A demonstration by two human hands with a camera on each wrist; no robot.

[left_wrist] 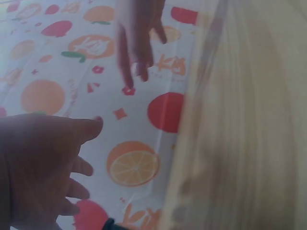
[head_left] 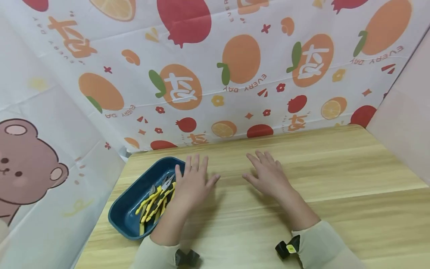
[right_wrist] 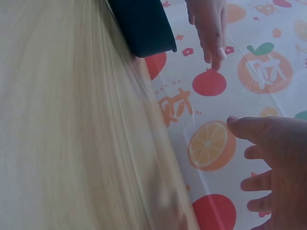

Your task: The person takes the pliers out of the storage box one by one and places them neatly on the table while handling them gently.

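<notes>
Both hands hover above the wooden table with fingers spread, and neither holds anything. In the head view my left hand [head_left: 193, 185] is just right of a dark blue bin [head_left: 122, 209], its fingers overlapping the bin's right rim. Inside the bin lie several pliers [head_left: 156, 203] with yellow and black handles; the left hand and forearm hide part of them. My right hand [head_left: 268, 175] is over the middle of the table, apart from any object. The right wrist view shows the right hand [right_wrist: 278, 163] with fingers extended and the bin [right_wrist: 144, 28] beyond.
The wooden tabletop [head_left: 352, 179] stretches to the right of the hands. A fruit-printed cloth [head_left: 215, 74] hangs behind its back edge, and a bear-printed cloth [head_left: 30, 160] hangs on the left. Each wrist carries a small black device [head_left: 285, 248].
</notes>
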